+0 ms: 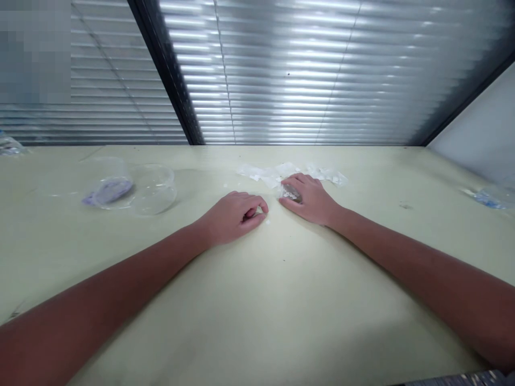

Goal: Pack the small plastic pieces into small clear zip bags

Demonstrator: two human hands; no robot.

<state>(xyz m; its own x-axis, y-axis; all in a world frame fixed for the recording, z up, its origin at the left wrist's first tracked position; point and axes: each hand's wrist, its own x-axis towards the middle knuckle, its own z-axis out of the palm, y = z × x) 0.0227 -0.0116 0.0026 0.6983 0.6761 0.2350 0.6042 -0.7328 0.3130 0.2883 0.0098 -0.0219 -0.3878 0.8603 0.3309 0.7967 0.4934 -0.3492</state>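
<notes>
My left hand [237,217] rests on the table, fingers curled and thumb and forefinger nearly meeting in a pinch. Whatever may be between those fingertips is too small to make out. A few tiny white bits lie by them. Just to the right, my right hand [308,198] is closed around a greyish, see-through object with white flecks [291,193]. The palm and fingers cover part of it, and its kind is unclear. Behind the right hand lies a crumpled strip of clear plastic with white pieces [265,174].
On the left of the pale table [249,300] are a clear round plastic container [155,187] and a purple item [112,190] in clear plastic. Clear plastic with blue marks [491,199] lies far right; another clear plastic piece [10,145] is far left. Blinds [281,69] stand behind.
</notes>
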